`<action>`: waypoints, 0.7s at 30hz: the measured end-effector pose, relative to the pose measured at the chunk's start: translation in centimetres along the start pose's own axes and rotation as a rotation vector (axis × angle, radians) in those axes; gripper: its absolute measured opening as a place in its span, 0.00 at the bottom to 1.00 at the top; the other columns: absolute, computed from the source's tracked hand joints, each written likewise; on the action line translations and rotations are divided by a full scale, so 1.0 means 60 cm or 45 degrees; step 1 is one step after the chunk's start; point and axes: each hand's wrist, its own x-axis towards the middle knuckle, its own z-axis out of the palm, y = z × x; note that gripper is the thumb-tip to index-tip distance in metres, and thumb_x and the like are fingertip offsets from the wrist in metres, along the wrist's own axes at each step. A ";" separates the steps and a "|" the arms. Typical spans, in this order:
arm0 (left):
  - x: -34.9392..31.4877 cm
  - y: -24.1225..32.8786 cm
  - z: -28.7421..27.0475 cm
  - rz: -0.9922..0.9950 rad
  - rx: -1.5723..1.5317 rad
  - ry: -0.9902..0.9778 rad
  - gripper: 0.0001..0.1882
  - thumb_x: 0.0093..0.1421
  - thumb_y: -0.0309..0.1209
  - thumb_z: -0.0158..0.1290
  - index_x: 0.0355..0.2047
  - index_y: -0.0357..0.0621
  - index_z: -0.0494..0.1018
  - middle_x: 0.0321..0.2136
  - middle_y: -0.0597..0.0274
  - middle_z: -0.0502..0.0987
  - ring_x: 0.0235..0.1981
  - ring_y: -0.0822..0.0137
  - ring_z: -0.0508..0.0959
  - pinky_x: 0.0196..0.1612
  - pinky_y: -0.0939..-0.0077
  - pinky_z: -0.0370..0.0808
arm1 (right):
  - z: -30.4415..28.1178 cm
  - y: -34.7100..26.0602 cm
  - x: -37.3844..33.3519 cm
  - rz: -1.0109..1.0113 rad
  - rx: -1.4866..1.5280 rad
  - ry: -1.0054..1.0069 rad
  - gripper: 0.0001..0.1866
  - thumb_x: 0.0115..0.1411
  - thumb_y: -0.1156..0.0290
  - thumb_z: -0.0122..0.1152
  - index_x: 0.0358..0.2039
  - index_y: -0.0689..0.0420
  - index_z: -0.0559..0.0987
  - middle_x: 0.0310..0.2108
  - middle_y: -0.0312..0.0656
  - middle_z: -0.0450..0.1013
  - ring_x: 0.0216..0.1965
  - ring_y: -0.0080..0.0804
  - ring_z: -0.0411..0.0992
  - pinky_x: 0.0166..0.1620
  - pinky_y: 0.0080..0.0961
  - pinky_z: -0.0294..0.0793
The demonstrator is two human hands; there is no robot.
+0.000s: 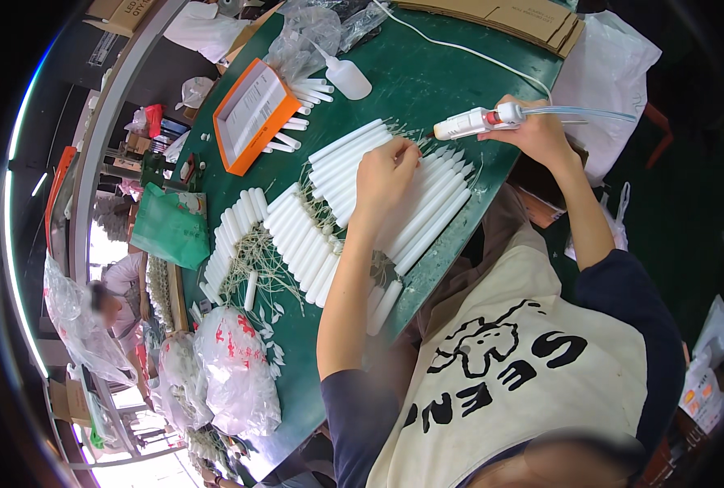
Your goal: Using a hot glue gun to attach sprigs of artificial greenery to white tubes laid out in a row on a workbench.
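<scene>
My right hand (543, 132) is wrapped round a white glue gun (469, 124), whose nozzle points left over the table. A long clear glue stick (593, 112) sticks out of its back end. My left hand (386, 177) is above rows of white candle-like tubes (341, 167), its fingers curled together near their wired ends. Whatever the left fingers hold, if anything, is hidden. Tubes with pointed flame-shaped tips (439, 199) lie side by side to the right of that hand. More white tubes (301, 244) with thin, tangled wires (260, 264) lie further left.
An orange box (252, 114) and a white squeeze bottle (350, 79) stand on the green table (415, 61). A white cord (476, 50) crosses its far side. Filled plastic bags (236, 370) and a green bag (171, 228) are at left, with another person (122, 297) beyond.
</scene>
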 end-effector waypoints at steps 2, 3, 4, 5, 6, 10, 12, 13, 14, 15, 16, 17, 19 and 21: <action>-0.001 0.001 -0.001 0.003 0.008 0.003 0.13 0.55 0.35 0.45 0.27 0.41 0.75 0.20 0.59 0.77 0.21 0.61 0.75 0.29 0.71 0.69 | -0.001 -0.002 0.000 -0.006 0.012 0.001 0.21 0.40 0.59 0.74 0.27 0.58 0.74 0.18 0.43 0.72 0.18 0.40 0.70 0.23 0.26 0.69; -0.001 0.001 -0.001 0.006 0.016 0.007 0.13 0.55 0.35 0.45 0.27 0.41 0.76 0.20 0.59 0.77 0.22 0.61 0.75 0.29 0.70 0.69 | -0.002 -0.006 0.001 -0.013 0.005 -0.001 0.21 0.40 0.59 0.74 0.27 0.58 0.74 0.18 0.43 0.72 0.18 0.40 0.70 0.23 0.26 0.69; -0.001 0.000 -0.001 0.005 0.016 0.007 0.13 0.55 0.35 0.45 0.27 0.41 0.76 0.20 0.59 0.77 0.22 0.61 0.75 0.29 0.70 0.69 | -0.002 -0.009 0.002 -0.021 -0.001 -0.003 0.21 0.40 0.59 0.74 0.27 0.58 0.74 0.18 0.43 0.72 0.18 0.40 0.70 0.23 0.26 0.69; -0.001 0.000 0.000 0.003 0.008 0.006 0.13 0.55 0.35 0.45 0.27 0.41 0.75 0.20 0.59 0.77 0.22 0.60 0.75 0.29 0.70 0.69 | -0.002 -0.008 0.002 -0.020 -0.001 -0.002 0.21 0.40 0.59 0.74 0.27 0.58 0.74 0.18 0.43 0.72 0.18 0.40 0.70 0.23 0.26 0.69; -0.001 -0.001 0.000 0.001 0.001 0.005 0.13 0.55 0.35 0.45 0.27 0.41 0.75 0.20 0.59 0.77 0.22 0.60 0.75 0.30 0.70 0.70 | -0.002 -0.007 0.002 -0.013 0.007 -0.008 0.21 0.40 0.59 0.74 0.27 0.58 0.74 0.18 0.43 0.72 0.18 0.40 0.70 0.23 0.26 0.69; -0.001 -0.002 0.000 0.008 0.005 0.010 0.13 0.55 0.35 0.45 0.27 0.41 0.75 0.20 0.58 0.77 0.23 0.60 0.75 0.30 0.70 0.70 | 0.002 0.000 0.000 -0.009 0.056 0.002 0.20 0.40 0.60 0.74 0.26 0.58 0.73 0.18 0.43 0.72 0.18 0.40 0.70 0.24 0.26 0.70; -0.001 -0.002 0.000 0.018 0.017 0.019 0.13 0.55 0.35 0.45 0.27 0.41 0.75 0.20 0.58 0.77 0.23 0.59 0.76 0.31 0.70 0.70 | 0.002 -0.002 0.000 -0.018 0.040 -0.006 0.20 0.40 0.61 0.74 0.26 0.58 0.73 0.18 0.43 0.72 0.18 0.39 0.70 0.24 0.25 0.70; -0.002 -0.001 -0.001 0.017 0.016 0.019 0.13 0.55 0.35 0.45 0.27 0.41 0.75 0.20 0.58 0.77 0.23 0.59 0.76 0.31 0.70 0.70 | 0.002 -0.003 0.000 -0.027 0.025 -0.014 0.19 0.40 0.62 0.74 0.26 0.58 0.73 0.18 0.42 0.72 0.18 0.39 0.70 0.24 0.25 0.70; -0.002 0.001 -0.001 0.009 0.023 0.022 0.13 0.55 0.35 0.45 0.27 0.41 0.75 0.20 0.58 0.77 0.24 0.59 0.76 0.31 0.70 0.70 | 0.002 -0.002 0.000 -0.027 0.024 -0.013 0.19 0.40 0.62 0.74 0.26 0.58 0.73 0.18 0.42 0.72 0.18 0.39 0.70 0.24 0.25 0.70; -0.002 0.003 -0.001 0.001 0.029 0.026 0.13 0.55 0.35 0.45 0.27 0.41 0.75 0.21 0.58 0.77 0.24 0.59 0.76 0.31 0.70 0.70 | 0.003 0.000 0.000 -0.045 0.008 -0.007 0.19 0.40 0.63 0.74 0.26 0.58 0.73 0.18 0.42 0.72 0.18 0.39 0.71 0.24 0.25 0.70; -0.001 0.003 0.000 0.002 0.029 0.025 0.13 0.55 0.35 0.45 0.27 0.41 0.75 0.21 0.58 0.77 0.24 0.59 0.76 0.31 0.70 0.70 | 0.004 0.001 -0.001 -0.064 -0.008 -0.001 0.19 0.40 0.63 0.74 0.25 0.58 0.73 0.18 0.42 0.72 0.18 0.38 0.71 0.24 0.25 0.70; -0.001 0.001 0.000 0.005 0.023 0.029 0.13 0.55 0.35 0.45 0.27 0.41 0.76 0.21 0.57 0.77 0.24 0.59 0.76 0.31 0.70 0.70 | 0.005 0.001 -0.001 -0.065 -0.007 -0.001 0.19 0.40 0.63 0.74 0.25 0.58 0.73 0.18 0.42 0.72 0.18 0.38 0.71 0.24 0.25 0.70; -0.001 -0.001 0.000 0.007 0.017 0.034 0.13 0.55 0.35 0.45 0.28 0.41 0.76 0.21 0.57 0.77 0.24 0.58 0.76 0.31 0.70 0.70 | 0.005 0.000 -0.001 -0.044 0.025 -0.003 0.18 0.39 0.64 0.74 0.25 0.58 0.73 0.18 0.41 0.72 0.19 0.38 0.72 0.23 0.26 0.69; 0.000 -0.003 0.001 0.015 0.027 0.040 0.13 0.55 0.35 0.45 0.28 0.41 0.76 0.21 0.57 0.77 0.24 0.58 0.76 0.31 0.70 0.70 | 0.006 -0.002 -0.001 -0.082 0.035 0.040 0.19 0.41 0.58 0.72 0.25 0.55 0.72 0.16 0.40 0.70 0.18 0.39 0.70 0.22 0.26 0.68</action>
